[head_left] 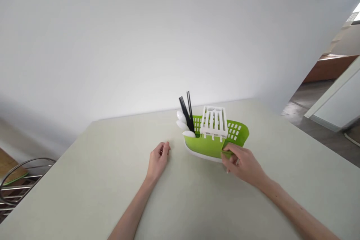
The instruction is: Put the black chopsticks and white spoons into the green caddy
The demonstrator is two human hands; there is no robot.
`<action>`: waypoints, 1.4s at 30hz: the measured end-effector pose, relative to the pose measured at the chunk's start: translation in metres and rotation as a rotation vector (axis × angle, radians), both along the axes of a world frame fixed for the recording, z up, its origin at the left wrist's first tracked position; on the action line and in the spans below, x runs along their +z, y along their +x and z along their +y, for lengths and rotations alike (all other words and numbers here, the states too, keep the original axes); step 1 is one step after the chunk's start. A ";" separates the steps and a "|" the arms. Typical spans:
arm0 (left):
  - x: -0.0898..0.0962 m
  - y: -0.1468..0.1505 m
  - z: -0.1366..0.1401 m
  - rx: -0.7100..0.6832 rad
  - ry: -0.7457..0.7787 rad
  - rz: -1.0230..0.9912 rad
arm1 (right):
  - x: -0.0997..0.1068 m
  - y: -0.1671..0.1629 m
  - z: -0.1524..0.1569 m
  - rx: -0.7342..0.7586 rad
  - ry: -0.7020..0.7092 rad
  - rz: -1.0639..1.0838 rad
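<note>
A green plastic utensil holder point(204, 146) with a white base stands on the pale table point(112, 165). Black chopsticks point(186, 114) and several white spoons point(182, 125) poke out of its left end. Across its middle sits a white slotted rack point(214, 122) with small hooks along the front. My right hand point(239, 161) grips the front right rim of the holder, thumb outside and fingers curled over the edge. Left of the holder, my left hand point(159, 157) rests on the table, fingers curled in and apart from the holder; nothing shows in it.
A plain white wall point(168, 45) rises right behind the table. At the lower left, a metal wire rack point(25, 183) stands beside the table edge. A white panel point(337, 101) and a grey floor point(312, 97) lie beyond the right side.
</note>
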State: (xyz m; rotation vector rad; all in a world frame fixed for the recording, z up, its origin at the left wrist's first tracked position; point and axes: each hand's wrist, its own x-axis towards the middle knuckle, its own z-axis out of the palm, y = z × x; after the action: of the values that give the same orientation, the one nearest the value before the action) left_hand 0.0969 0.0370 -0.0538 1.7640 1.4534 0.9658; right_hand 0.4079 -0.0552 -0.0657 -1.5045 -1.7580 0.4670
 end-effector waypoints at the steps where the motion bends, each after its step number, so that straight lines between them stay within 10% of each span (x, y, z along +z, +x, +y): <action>1: 0.002 0.004 0.001 0.033 0.000 -0.047 | 0.002 0.001 -0.002 0.030 0.004 0.019; 10: -0.004 0.019 0.016 0.122 -0.107 -0.627 | 0.006 0.010 -0.021 0.249 0.149 0.090; 16: -0.008 0.019 0.019 0.112 -0.154 -0.729 | -0.013 0.020 -0.026 -0.171 0.411 0.390; 27: 0.000 0.018 0.012 0.105 -0.120 -0.682 | -0.033 0.049 -0.003 -0.397 -0.104 0.649; 42: 0.131 0.046 0.031 -0.186 -0.241 -0.677 | -0.032 0.045 -0.001 -0.261 -0.076 0.508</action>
State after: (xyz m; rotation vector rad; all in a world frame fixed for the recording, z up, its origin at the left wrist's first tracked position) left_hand 0.1426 0.0678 0.0770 1.1996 0.9081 1.0923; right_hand 0.4531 -0.0561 -0.0973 -1.4796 -1.1466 0.7136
